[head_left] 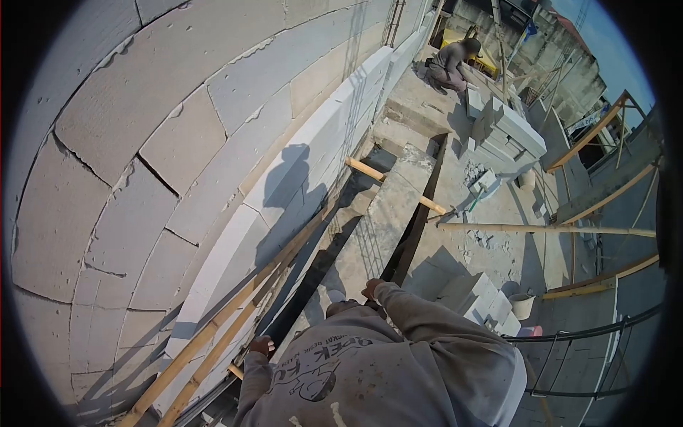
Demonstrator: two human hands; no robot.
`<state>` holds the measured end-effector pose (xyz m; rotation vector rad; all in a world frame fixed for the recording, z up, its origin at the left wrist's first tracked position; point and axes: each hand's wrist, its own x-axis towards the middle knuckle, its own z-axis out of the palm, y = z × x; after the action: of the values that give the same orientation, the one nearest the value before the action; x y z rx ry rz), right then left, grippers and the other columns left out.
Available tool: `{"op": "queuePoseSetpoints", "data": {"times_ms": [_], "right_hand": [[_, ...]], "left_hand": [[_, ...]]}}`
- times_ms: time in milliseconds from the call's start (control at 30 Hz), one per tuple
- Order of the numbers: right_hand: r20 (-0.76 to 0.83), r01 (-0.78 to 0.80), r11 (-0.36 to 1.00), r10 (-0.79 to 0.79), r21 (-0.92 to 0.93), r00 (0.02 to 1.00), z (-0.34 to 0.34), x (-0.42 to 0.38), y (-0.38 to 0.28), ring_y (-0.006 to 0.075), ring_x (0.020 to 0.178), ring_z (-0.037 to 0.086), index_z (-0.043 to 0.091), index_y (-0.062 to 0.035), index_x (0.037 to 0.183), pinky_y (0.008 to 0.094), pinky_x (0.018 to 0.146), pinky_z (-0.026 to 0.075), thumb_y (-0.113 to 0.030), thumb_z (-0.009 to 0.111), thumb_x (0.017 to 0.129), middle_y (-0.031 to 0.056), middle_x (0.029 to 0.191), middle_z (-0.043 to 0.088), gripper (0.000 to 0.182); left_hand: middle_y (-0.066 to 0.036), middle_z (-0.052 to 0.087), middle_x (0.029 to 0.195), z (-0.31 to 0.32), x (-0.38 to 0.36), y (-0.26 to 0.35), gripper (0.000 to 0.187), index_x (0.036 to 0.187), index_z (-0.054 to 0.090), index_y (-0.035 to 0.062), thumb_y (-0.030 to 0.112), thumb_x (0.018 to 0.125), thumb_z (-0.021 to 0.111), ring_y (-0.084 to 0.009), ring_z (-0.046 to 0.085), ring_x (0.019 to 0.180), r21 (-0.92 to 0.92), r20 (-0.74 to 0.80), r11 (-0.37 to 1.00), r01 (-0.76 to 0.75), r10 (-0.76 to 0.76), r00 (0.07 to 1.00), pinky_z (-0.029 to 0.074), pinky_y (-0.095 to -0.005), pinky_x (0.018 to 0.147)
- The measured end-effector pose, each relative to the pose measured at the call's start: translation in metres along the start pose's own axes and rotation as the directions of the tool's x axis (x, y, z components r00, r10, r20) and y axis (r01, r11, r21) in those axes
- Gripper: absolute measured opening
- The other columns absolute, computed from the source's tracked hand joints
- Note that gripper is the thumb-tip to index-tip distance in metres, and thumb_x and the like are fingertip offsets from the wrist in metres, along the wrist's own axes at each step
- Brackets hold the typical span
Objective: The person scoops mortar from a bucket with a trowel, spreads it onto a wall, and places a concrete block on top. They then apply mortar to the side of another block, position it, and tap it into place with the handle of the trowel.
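Observation:
My left hand is low on the left side of my body, fingers curled, beside the long wooden poles that slope along the wall. A short wooden end shows just below it. In front of my chest, my right hand is closed near the dark edge of a long gap in the concrete. I cannot tell what either hand grips. Past the hands runs a narrow concrete strip, with a wooden crosspiece over its far part.
A block wall rises on the left. White blocks are stacked at the right and farther off. A bucket stands near the closer stack. A person crouches at the back. A wooden pole crosses on the right.

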<state>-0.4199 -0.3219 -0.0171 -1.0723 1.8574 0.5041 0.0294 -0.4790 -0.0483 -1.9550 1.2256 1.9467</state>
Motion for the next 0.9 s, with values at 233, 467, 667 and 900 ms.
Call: {"op": "queuePoseSetpoints", "data": {"times_ms": [233, 467, 667, 900], "right_hand": [[0.116, 0.056, 0.987, -0.039, -0.15, 0.992, 0.007, 0.005, 0.027, 0.0322, 0.102, 0.054, 0.054, -0.0151, 0.11, 0.0446, 0.078, 0.046, -0.026, 0.048, 0.082, 0.0143, 0.104, 0.057, 0.031], [0.005, 0.403, 0.786, -0.454, -0.468, 0.891, 0.025, 0.015, 0.046, 0.0286, 0.086, 0.062, 0.061, -0.0088, 0.098, 0.0397, 0.071, 0.049, -0.024, 0.047, 0.083, 0.0114, 0.089, 0.064, 0.025], [0.337, -0.281, 0.782, 0.097, 0.556, 0.937, -0.018, 0.022, 0.065, 0.0146, 0.064, 0.06, 0.058, -0.0121, 0.1, 0.029, 0.053, 0.05, -0.026, 0.04, 0.09, 0.006, 0.08, 0.065, 0.025], [0.25, 0.004, 0.983, -0.052, 0.186, 0.967, -0.111, 0.07, 0.032, 0.0185, 0.055, 0.056, 0.056, -0.008, 0.096, 0.0341, 0.047, 0.047, -0.021, 0.052, 0.085, 0.007, 0.073, 0.058, 0.018]], "left_hand": [[-0.015, 0.064, 0.083, 0.041, -0.002, 0.057, 0.027, 0.098, 0.058, -0.0041, 0.017, 0.081, 0.054, -0.0217, 0.062, 0.067, 0.062, 0.044, 0.991, -0.122, 0.119, 0.992, 0.053, -0.0301, 0.059], [-0.013, 0.066, 0.078, 0.062, 0.024, 0.033, 0.033, 0.083, 0.065, 0.0031, 0.034, 0.079, 0.054, -0.0234, 0.064, 0.074, 0.278, 0.001, 0.95, -0.143, 0.149, 0.989, 0.047, -0.0351, 0.072], [-0.015, 0.062, 0.089, 0.084, -0.016, 0.049, 0.029, 0.082, 0.063, 0.0082, 0.029, 0.08, 0.043, -0.0351, 0.057, 0.089, 0.428, -0.16, 0.868, -0.252, 0.348, 0.924, 0.044, -0.0411, 0.077], [-0.016, 0.059, 0.106, 0.128, -0.026, -0.04, 0.038, 0.1, 0.063, 0.0085, 0.035, 0.077, 0.051, -0.0314, 0.052, 0.105, 0.283, -0.464, 0.959, 0.0, 0.137, 0.875, 0.04, -0.038, 0.089]]}}
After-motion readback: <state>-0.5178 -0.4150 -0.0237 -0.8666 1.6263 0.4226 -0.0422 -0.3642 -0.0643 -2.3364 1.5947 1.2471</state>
